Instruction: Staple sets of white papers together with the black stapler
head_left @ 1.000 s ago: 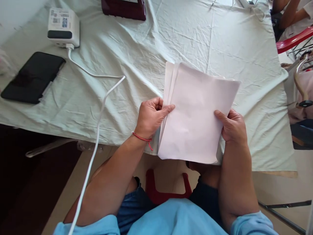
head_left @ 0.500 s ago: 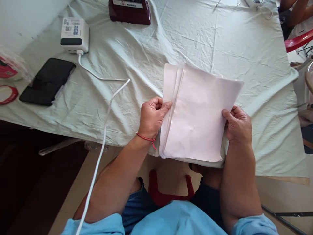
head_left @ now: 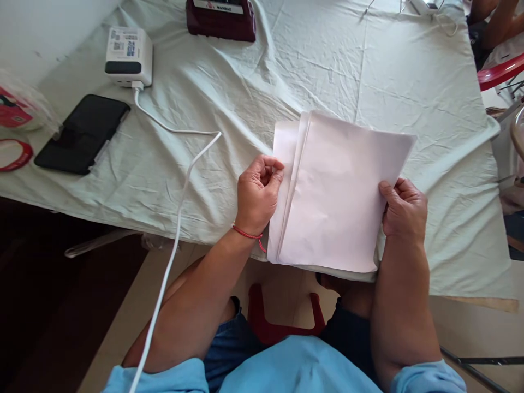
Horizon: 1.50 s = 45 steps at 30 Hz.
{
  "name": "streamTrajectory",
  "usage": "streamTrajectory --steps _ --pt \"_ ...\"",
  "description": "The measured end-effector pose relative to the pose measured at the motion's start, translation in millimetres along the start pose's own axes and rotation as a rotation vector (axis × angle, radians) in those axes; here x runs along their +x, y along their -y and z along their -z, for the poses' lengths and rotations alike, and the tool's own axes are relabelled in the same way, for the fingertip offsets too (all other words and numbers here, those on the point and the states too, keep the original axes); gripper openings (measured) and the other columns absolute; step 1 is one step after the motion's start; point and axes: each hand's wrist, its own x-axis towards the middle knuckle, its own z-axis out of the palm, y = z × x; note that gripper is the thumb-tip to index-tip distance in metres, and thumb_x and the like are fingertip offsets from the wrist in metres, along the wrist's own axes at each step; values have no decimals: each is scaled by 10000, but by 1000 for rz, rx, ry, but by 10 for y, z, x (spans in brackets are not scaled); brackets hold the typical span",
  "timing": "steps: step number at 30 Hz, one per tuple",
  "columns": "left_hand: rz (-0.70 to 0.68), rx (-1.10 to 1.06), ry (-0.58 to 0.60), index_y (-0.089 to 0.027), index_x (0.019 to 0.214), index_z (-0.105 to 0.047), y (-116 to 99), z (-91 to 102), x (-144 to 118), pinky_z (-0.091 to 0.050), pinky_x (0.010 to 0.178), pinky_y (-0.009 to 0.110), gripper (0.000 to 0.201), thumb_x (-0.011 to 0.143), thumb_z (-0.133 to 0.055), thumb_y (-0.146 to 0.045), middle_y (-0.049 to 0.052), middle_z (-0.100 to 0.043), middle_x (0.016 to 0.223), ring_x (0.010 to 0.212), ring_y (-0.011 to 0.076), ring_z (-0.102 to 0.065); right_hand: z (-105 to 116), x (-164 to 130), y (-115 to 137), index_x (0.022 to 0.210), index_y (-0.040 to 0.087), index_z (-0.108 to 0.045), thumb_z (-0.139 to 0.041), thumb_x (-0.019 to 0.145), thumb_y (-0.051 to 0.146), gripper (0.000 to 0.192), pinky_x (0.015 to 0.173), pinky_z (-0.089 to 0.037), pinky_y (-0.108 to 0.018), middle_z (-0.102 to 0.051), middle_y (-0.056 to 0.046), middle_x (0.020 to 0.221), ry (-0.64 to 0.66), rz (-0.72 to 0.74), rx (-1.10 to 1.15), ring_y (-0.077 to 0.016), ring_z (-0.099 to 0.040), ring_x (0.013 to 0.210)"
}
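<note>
Several white paper sheets (head_left: 335, 191) lie stacked and slightly fanned at the table's front edge, with the lower ones showing along the left side. My right hand (head_left: 405, 210) grips the right edge, its thumb on the top sheet and its fingers curled by the edge. At the left edge is my left hand (head_left: 260, 188), wearing a red string bracelet (head_left: 248, 234). Its thumb and index finger are pinched together over the margin of the lower sheets. Whether paper is caught between these fingertips is hidden.
A pale green cloth (head_left: 213, 191) covers the table. To the left are a black phone (head_left: 84, 134), a white power adapter (head_left: 130, 57) with a white cable (head_left: 178, 218), and a red roll (head_left: 15, 155). A dark red box (head_left: 221, 22) stands behind. Another person's arm (head_left: 497, 24) shows at far right.
The upper sheets have shifted slightly right with my right hand, baring more of the lower sheets. My left thumb has drawn back off the paper toward the index finger.
</note>
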Motion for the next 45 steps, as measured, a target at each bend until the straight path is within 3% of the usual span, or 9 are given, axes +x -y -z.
streamTrajectory --steps 6,11,21,27,31,34,36,41,45 --pt "38 -84 19 -200 936 -797 11 -41 -28 -471 699 268 194 963 -725 -379 5 -707 787 741 133 -589 -50 37 -43 853 241 -809 -947 672 384 269 690 -556 -276 -743 16 794 -101 114 38 -121 -582 699" --pt "129 -139 52 -192 959 -769 42 -59 -40 -482 740 292 208 859 -822 -366 9 -749 863 751 135 -608 -86 26 -52 854 223 -817 -930 693 341 229 684 -522 -258 -680 35 728 -113 156 67 -103 -543 681" --pt "194 -144 -9 -220 733 -546 90 -69 -16 -361 607 268 324 808 -859 -254 -61 -484 676 623 102 -404 -115 -17 -62 881 226 -786 -1002 676 424 357 778 -598 -304 -775 2 905 10 65 85 -139 -651 809" --pt "139 -221 -28 -243 948 -584 156 -87 -7 -445 622 253 241 896 -812 -183 -64 -554 705 621 115 -520 -42 33 -100 760 218 -733 -990 651 354 311 689 -555 -258 -706 39 768 -74 78 67 -105 -570 707" --pt "53 -182 -62 -276 1181 -601 140 -68 -14 -455 639 255 381 905 -775 -79 -92 -523 686 623 124 -548 -12 49 -88 785 231 -775 -975 665 351 263 737 -603 -290 -749 18 840 -90 77 55 -122 -610 740" --pt "-29 -44 -56 -250 1071 -715 94 -42 -16 -420 631 265 232 914 -747 -83 -77 -517 672 600 112 -481 -11 46 -84 807 252 -802 -960 683 348 223 797 -637 -325 -786 8 899 -66 79 54 -146 -654 786" --pt "-16 -22 -23 -221 954 -771 68 -35 -18 -445 662 275 73 947 -726 -164 -43 -626 720 628 112 -515 -13 43 -90 820 252 -805 -957 697 352 220 844 -649 -342 -802 3 933 -45 85 59 -158 -679 826" --pt "74 -131 43 -204 891 -800 41 -46 -29 -512 763 293 258 1005 -692 -409 15 -768 847 787 154 -647 -7 50 -123 809 248 -794 -968 707 363 232 843 -651 -344 -811 -8 946 4 91 59 -165 -691 842" --pt "108 -61 16 -201 847 -788 25 -42 -23 -490 719 289 135 887 -806 -329 -8 -733 773 726 142 -606 -2 58 -134 838 267 -805 -972 730 369 224 850 -644 -346 -803 2 947 25 106 58 -166 -693 847"
